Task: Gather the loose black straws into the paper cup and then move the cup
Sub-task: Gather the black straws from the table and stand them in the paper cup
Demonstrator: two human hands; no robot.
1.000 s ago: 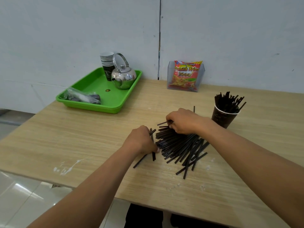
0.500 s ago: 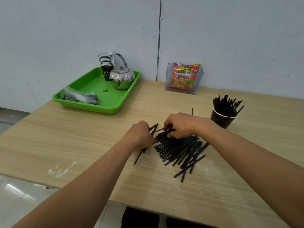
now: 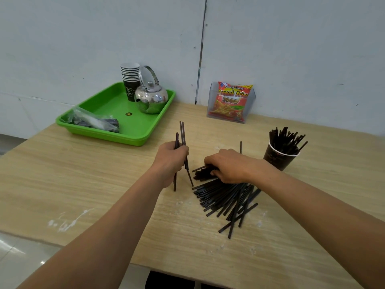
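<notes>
Midway: our left hand (image 3: 170, 158) grasps a few upright straws (image 3: 183, 134), right hand (image 3: 229, 165) clutches the near pile (image 3: 227, 202); cup (image 3: 279, 157) far right, part-filled, unmoved.

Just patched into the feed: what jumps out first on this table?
The left hand holds a few black straws nearly upright at centre. The right hand presses on the loose straw pile beside it. The paper cup, already bristling with straws, stands to the right.

Wooden table (image 3: 83, 184) against white wall (image 3: 291, 49)
</notes>
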